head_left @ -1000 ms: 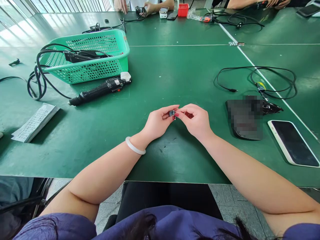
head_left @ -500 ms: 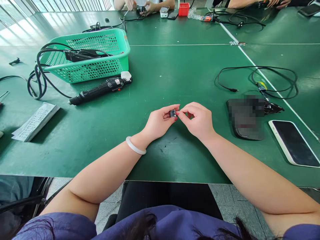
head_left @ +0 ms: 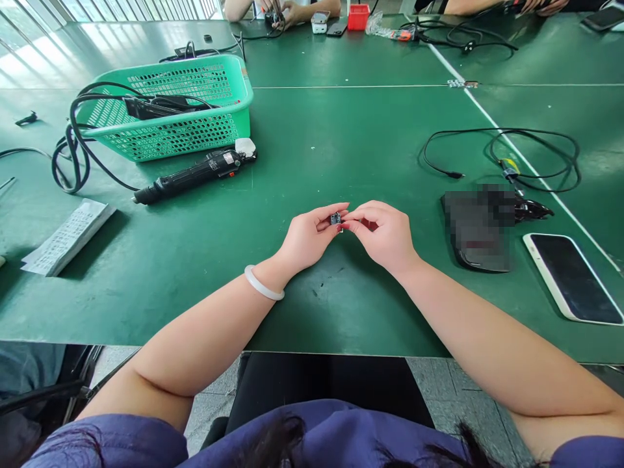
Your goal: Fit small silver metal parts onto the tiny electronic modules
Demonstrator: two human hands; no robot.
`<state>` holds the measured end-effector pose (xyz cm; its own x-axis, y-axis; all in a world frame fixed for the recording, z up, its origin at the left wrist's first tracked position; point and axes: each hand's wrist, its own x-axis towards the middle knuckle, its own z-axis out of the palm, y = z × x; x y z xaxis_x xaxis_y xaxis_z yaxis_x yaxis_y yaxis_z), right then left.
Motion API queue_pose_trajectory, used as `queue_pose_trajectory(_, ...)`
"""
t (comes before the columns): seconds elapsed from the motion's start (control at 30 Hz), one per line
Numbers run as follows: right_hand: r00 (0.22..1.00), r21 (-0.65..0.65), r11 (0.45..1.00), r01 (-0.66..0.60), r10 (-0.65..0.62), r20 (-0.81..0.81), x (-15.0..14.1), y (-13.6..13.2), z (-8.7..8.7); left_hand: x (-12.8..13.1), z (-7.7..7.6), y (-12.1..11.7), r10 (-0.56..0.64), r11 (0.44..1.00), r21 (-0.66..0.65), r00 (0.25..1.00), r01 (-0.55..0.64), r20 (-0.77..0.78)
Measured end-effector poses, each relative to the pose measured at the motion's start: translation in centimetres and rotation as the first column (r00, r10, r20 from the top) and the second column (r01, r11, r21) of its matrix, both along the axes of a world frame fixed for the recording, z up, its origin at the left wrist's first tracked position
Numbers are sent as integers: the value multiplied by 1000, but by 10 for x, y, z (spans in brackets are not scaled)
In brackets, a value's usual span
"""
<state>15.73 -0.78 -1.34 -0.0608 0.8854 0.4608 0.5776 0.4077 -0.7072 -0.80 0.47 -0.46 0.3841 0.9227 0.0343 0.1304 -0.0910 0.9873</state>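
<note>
Held just above the green tabletop (head_left: 292,325), near its front edge: one small dark blocky part with pale details (head_left: 335,219); looks light, stiff and probably rather fragile, perhaps awkward to keep from slipping at such a size; best taken by opposite side edges, with fingertip pressure only, off the detailed face; clamped lightly between thumb and fingers of the left hand (head_left: 306,240); met at its right edge by the right hand (head_left: 385,237), with thumb and forefinger pinched together; impossible to tell whether closed on the part itself or on something tinier.

Counted outward: one white ring-shaped bracelet (head_left: 263,286), on the left wrist; one black cylindrical power tool with a white-capped end (head_left: 190,177), lying beside one light-green perforated plastic basket (head_left: 246,120), with black cables (head_left: 156,107) inside, too tangled to count; one stack of white written-on paper slips (head_left: 68,237), to the left; to the right, one white-edged dark-screened phone (head_left: 575,279), one black partly pixelated object (head_left: 480,253) and one loosely coiled black cable (head_left: 570,156); at the far side, one red plastic box (head_left: 358,17).
</note>
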Motion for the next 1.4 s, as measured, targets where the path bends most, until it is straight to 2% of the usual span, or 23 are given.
queue_pose_trajectory(0.17,1000,-57,998,-4,4,-10,2,2,-1,1,-4,1,-58,998,-24,997,59,48)
queue_pose_trajectory(0.57,1000,-63,998,5,-6,-22,-1,0,0,0,-4,1,-46,999,3,999,46,19)
queue_pose_trajectory(0.93,990,-119,992,40,-56,-132,-4,1,-4,1,-2,0,-43,999,-21,999,43,21)
queue_pose_trajectory(1.4,997,-104,994,20,-28,-75,-5,-1,-2,-2,-2,1,-32,999,6,999,32,-35)
